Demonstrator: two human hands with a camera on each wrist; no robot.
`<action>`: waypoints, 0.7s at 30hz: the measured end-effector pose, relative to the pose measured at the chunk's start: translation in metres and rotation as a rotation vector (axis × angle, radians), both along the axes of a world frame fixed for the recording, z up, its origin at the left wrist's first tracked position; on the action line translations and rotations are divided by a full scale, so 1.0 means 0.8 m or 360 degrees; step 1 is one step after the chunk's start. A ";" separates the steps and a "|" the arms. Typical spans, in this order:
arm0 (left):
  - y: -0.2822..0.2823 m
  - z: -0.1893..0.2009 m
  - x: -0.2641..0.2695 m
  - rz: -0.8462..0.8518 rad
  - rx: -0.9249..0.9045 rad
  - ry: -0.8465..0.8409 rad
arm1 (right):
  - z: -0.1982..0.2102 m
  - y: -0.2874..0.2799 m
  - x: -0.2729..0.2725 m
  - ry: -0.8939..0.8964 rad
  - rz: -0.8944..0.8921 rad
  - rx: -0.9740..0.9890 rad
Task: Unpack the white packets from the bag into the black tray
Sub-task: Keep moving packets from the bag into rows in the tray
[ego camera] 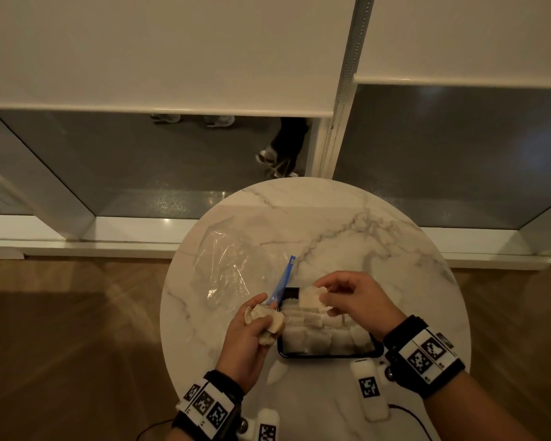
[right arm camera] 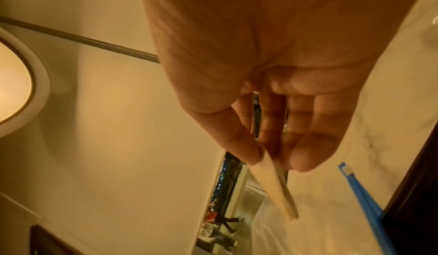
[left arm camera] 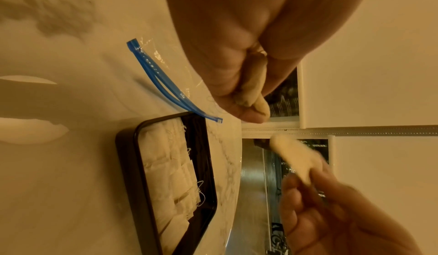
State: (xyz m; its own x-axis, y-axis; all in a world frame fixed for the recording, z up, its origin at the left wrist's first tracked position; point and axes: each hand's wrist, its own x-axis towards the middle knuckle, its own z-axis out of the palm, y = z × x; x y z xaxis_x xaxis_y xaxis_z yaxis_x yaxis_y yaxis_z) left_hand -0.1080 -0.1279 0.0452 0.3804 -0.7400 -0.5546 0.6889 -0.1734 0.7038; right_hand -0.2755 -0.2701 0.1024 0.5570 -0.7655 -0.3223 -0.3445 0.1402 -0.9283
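Note:
A black tray (ego camera: 328, 354) sits near the front of the round marble table, filled with several white packets (ego camera: 318, 332). My left hand (ego camera: 252, 332) holds a small bunch of white packets (ego camera: 269, 324) just left of the tray; in the left wrist view that bunch (left arm camera: 251, 88) is gripped between fingers and thumb. My right hand (ego camera: 347, 297) pinches one white packet (ego camera: 310, 299) above the tray's far end, and that packet (right arm camera: 277, 186) shows in the right wrist view between thumb and fingers. The clear bag (ego camera: 233, 265) with a blue zip strip (ego camera: 282, 280) lies flat to the tray's left.
The marble table's edge (ego camera: 172, 345) curves close behind my left wrist. White tagged devices (ego camera: 371, 389) lie on the table in front of the tray, with a cable. Beyond the table are a window ledge and wooden floor.

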 end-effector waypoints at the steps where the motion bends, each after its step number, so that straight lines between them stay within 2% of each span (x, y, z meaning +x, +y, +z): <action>1: 0.002 -0.001 0.002 -0.0010 -0.0005 -0.0013 | -0.004 -0.008 -0.007 0.0035 0.0000 -0.0059; 6: 0.010 -0.010 0.008 -0.0012 0.0037 -0.0036 | -0.052 -0.044 -0.034 0.0537 0.0128 -0.0230; 13: 0.014 -0.018 0.015 0.0009 0.0081 -0.0028 | -0.093 -0.056 -0.033 0.1085 0.0650 -0.0229; 21: 0.019 -0.017 0.022 0.0036 0.0093 -0.0003 | -0.103 -0.065 -0.022 0.1291 0.0866 0.0012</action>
State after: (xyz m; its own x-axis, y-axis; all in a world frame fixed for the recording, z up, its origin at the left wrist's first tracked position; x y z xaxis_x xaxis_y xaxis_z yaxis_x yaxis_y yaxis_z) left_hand -0.0906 -0.1125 0.0313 0.3979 -0.6976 -0.5959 0.6917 -0.1986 0.6943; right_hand -0.2934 -0.3225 0.0198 0.4404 -0.4655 -0.7677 -0.8978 -0.2221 -0.3804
